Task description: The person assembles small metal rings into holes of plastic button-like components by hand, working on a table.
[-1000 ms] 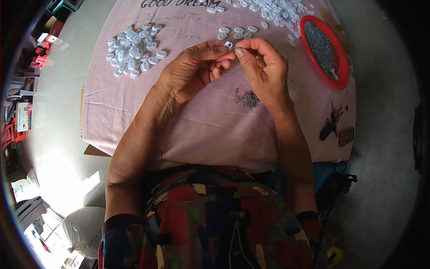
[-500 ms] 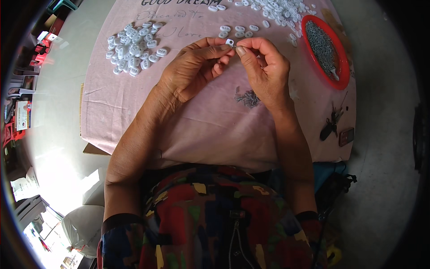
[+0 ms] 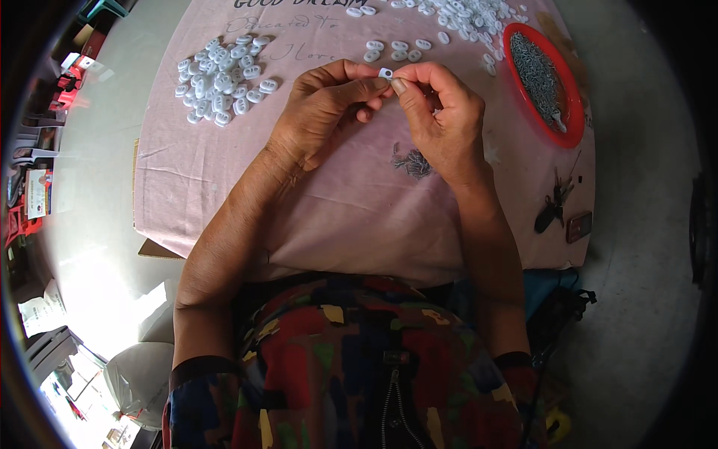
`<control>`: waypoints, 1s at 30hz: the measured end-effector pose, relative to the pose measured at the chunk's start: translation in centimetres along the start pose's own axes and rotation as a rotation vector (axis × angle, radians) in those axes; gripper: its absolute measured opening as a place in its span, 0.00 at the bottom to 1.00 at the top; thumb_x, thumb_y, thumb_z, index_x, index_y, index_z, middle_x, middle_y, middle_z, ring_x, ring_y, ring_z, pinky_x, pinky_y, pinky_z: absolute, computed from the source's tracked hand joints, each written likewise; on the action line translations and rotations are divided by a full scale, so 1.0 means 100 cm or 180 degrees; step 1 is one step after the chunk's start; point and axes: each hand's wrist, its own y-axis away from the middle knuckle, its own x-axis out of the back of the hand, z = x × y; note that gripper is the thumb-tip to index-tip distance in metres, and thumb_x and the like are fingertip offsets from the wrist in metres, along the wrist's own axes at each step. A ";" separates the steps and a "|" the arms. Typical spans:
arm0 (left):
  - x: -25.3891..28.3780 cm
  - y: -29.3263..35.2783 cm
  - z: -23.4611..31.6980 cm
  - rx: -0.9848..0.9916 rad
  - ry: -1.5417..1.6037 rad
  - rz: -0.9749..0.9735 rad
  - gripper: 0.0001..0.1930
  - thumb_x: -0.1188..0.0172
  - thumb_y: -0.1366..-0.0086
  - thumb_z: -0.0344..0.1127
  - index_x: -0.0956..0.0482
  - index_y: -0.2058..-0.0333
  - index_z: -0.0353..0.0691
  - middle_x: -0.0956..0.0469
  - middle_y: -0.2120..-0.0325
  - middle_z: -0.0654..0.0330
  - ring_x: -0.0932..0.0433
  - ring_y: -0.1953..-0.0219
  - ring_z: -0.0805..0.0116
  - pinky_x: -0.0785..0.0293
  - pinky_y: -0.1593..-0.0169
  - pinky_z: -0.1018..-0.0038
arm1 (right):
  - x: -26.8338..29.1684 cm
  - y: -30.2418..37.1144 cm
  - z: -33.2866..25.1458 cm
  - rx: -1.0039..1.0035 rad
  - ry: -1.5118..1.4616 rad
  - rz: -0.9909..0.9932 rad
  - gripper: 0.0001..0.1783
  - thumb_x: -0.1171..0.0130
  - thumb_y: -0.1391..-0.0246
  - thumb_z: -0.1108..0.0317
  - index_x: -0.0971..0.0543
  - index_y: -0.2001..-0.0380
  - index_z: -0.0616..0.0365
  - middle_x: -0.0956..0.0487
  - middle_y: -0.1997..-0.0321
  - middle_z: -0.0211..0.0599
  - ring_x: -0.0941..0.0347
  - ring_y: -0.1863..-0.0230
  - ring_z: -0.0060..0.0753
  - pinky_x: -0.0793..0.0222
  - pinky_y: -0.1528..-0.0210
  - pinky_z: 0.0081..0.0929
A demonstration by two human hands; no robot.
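My left hand (image 3: 318, 101) pinches a small white plastic piece (image 3: 385, 73) with a dark round hole between thumb and forefinger. Right beside it, the thumb and forefinger of my right hand (image 3: 443, 101) are pressed together at the edge of the piece. Whatever lies between those fingertips is too small and hidden to make out. Below my hands a little heap of small dark metal parts (image 3: 413, 163) lies on the pink cloth (image 3: 336, 217). Just beyond my fingers lie several white oval plastic pieces (image 3: 400, 55) with holes.
To the left is a pile of white oval pieces (image 3: 223, 78); a larger heap of white pieces (image 3: 467, 16) spreads at the far right. A red dish (image 3: 574, 123) of grey metal parts (image 3: 535, 75) stands at right. Keys (image 3: 552, 209) and a phone-like object (image 3: 578, 227) lie near the right edge.
The white piece has turned slightly and sits lower between my fingertips. My right fingertips have come closer against it. Everything else on the cloth looks the same.
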 end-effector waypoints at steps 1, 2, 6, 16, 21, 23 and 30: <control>0.000 0.000 0.000 0.0000 -0.0002 -0.0003 0.05 0.39 0.37 0.27 0.21 0.62 0.36 0.18 0.67 0.59 0.23 0.69 0.78 0.26 0.64 0.84 | 0.000 0.000 0.000 0.0027 0.0002 0.0010 0.03 0.41 0.43 0.77 0.22 0.65 0.65 0.19 0.70 0.30 0.25 0.71 0.15 0.30 0.68 0.14; 0.000 0.000 0.000 0.0005 -0.0009 0.0006 0.05 0.39 0.37 0.27 0.21 0.62 0.36 0.18 0.67 0.59 0.23 0.69 0.78 0.26 0.65 0.84 | 0.000 0.000 0.000 0.0028 0.0003 0.0013 0.03 0.41 0.43 0.77 0.22 0.65 0.65 0.19 0.70 0.30 0.25 0.71 0.15 0.30 0.68 0.14; -0.005 0.001 0.001 0.0097 0.0215 0.0108 0.06 0.39 0.36 0.27 0.22 0.61 0.36 0.18 0.67 0.59 0.23 0.69 0.78 0.25 0.65 0.84 | 0.000 -0.001 0.000 -0.0301 -0.0506 0.0021 0.05 0.41 0.42 0.77 0.21 0.63 0.65 0.20 0.68 0.30 0.25 0.67 0.16 0.29 0.64 0.14; -0.002 -0.001 0.002 0.0031 0.0107 0.0128 0.07 0.40 0.36 0.28 0.22 0.60 0.36 0.18 0.67 0.59 0.22 0.68 0.78 0.26 0.65 0.84 | 0.004 -0.002 0.005 -0.0237 -0.0227 -0.0086 0.04 0.41 0.42 0.74 0.22 0.65 0.64 0.24 0.72 0.24 0.33 0.72 0.09 0.37 0.71 0.10; -0.001 -0.001 0.005 0.0179 -0.0216 -0.0038 0.07 0.40 0.34 0.31 0.22 0.60 0.36 0.19 0.67 0.61 0.23 0.69 0.79 0.27 0.66 0.85 | 0.004 -0.002 0.000 -0.0284 -0.0242 -0.0073 0.02 0.41 0.43 0.75 0.23 0.67 0.63 0.26 0.76 0.21 0.38 0.76 0.06 0.44 0.77 0.10; -0.001 0.000 0.004 0.0177 -0.0316 -0.0098 0.07 0.40 0.34 0.32 0.22 0.60 0.36 0.19 0.68 0.61 0.24 0.70 0.80 0.27 0.66 0.85 | 0.004 -0.002 -0.001 -0.0258 -0.0270 -0.0058 0.01 0.41 0.43 0.76 0.23 0.68 0.63 0.27 0.76 0.20 0.39 0.77 0.05 0.46 0.78 0.10; -0.003 0.001 -0.003 0.0234 -0.0209 -0.0045 0.07 0.41 0.33 0.33 0.22 0.61 0.35 0.20 0.69 0.62 0.25 0.71 0.80 0.28 0.67 0.85 | 0.000 0.000 -0.001 -0.0350 -0.0328 -0.0179 0.01 0.43 0.43 0.77 0.24 0.68 0.63 0.24 0.76 0.23 0.34 0.75 0.07 0.40 0.75 0.09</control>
